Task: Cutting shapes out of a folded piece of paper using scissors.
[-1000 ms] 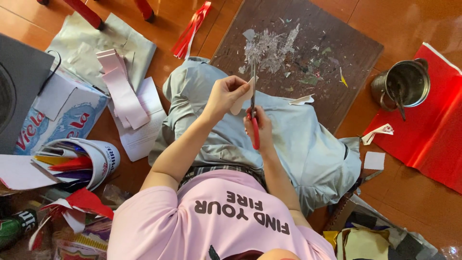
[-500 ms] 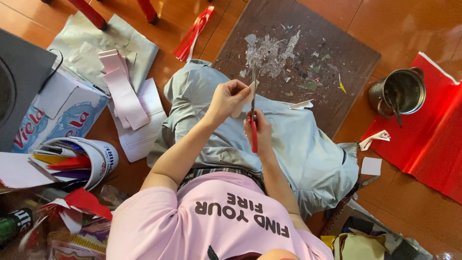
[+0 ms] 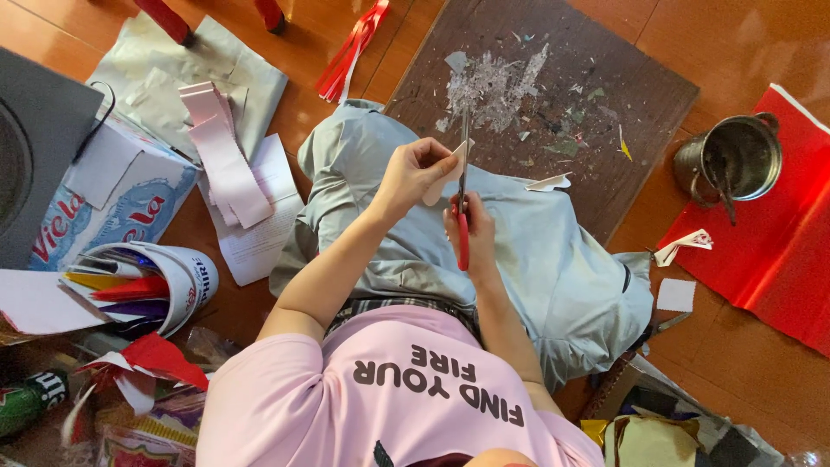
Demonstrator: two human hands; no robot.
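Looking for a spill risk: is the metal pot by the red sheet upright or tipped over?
Upright. The metal pot shows its round open mouth straight up to the camera, standing partly on the red sheet. Its contents are too dark to tell.

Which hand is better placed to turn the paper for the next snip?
Left. The left hand already pinches the small pale paper piece beside the blades, while the right hand is occupied gripping the red-handled scissors.

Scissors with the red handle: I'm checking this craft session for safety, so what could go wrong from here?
1. The left hand pinches a small pale paper piece right beside the blades of the scissors held by the right hand; a slip could nick the fingers.
2. The cutting happens over the lap, so offcuts may drop onto the grey trousers rather than the dark board.
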